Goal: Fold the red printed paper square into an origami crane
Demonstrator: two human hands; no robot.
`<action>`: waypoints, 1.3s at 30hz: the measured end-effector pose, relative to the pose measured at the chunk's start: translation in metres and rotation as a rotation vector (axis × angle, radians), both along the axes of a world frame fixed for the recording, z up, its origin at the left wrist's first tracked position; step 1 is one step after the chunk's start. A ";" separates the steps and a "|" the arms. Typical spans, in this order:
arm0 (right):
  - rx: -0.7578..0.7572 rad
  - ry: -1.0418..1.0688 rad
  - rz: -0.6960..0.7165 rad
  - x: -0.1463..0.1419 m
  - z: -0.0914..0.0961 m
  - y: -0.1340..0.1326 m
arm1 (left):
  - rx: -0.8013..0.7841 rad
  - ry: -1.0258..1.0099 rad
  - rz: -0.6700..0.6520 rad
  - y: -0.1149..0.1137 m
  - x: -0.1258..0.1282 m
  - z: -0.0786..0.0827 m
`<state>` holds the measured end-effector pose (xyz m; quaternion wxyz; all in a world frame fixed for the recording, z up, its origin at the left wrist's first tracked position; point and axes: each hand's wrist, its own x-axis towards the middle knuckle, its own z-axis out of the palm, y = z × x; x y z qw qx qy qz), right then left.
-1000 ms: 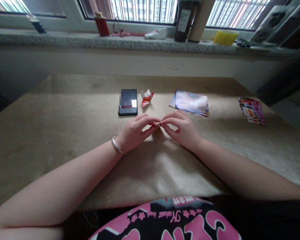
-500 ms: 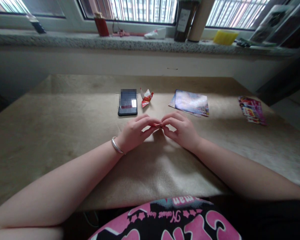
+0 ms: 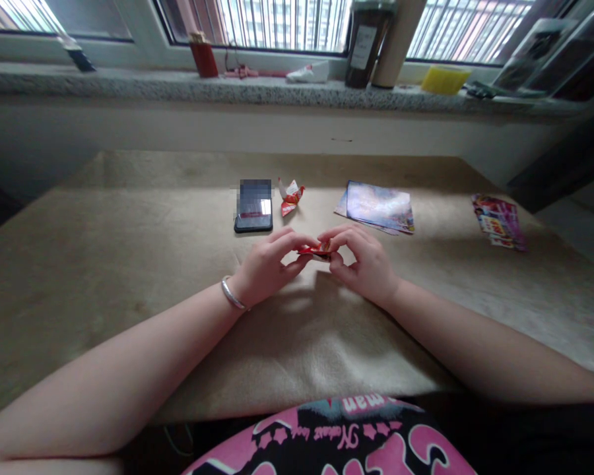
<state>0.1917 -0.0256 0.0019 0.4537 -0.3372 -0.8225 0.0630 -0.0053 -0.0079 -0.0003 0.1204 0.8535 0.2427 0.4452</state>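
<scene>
- Your left hand (image 3: pixel 270 267) and right hand (image 3: pixel 366 264) are together, both pinching the red folded paper (image 3: pixel 315 251).
- Just ahead of that paper: an origami crane (image 3: pixel 291 196) and a smartphone (image 3: pixel 253 221); picture cards (image 3: pixel 379 206) sit ahead-right.
- The tan felt mat (image 3: pixel 103 264) runs well out on both sides of it — plenty of room.

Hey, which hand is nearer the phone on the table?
Left. The left hand is just in front of the phone, on the person's side, not touching it. The right hand is farther off, to the phone's right. Both pinch a red folded paper.
</scene>
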 end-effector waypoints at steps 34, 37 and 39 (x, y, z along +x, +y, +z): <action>0.003 0.016 -0.015 -0.005 0.003 0.002 | -0.082 -0.102 0.016 -0.006 0.002 0.007; -0.009 0.047 -0.019 -0.006 0.002 0.002 | -0.084 -0.100 0.018 -0.006 0.002 0.007; -0.004 0.050 -0.019 -0.007 0.002 0.001 | -0.082 -0.109 0.014 -0.005 0.002 0.007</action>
